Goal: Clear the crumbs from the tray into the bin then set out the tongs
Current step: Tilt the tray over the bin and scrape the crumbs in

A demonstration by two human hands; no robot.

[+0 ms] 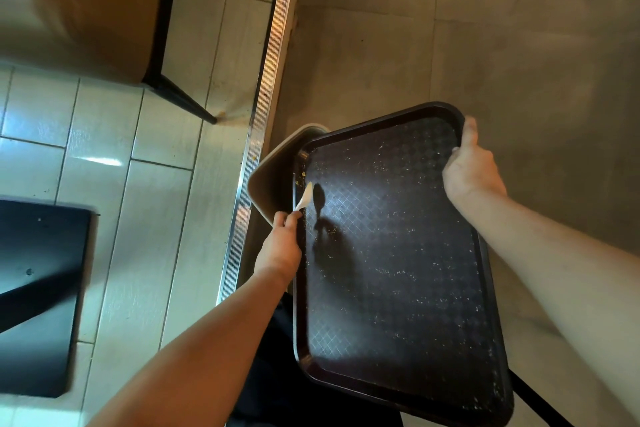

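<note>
A dark brown tray (394,246) with a crosshatch pattern is held tilted over a beige bin (273,177), its far left corner above the bin's rim. Pale crumbs are scattered across the tray. My right hand (469,166) grips the tray's far right edge, thumb over the rim. My left hand (282,243) pinches a small white spoon (305,196), whose bowl touches the tray's left rim near the bin. No tongs are in view.
A metal floor strip (259,121) divides pale tiles on the left from grey floor on the right. A black table leg (180,97) stands at the upper left. A black base plate (38,295) lies at the lower left.
</note>
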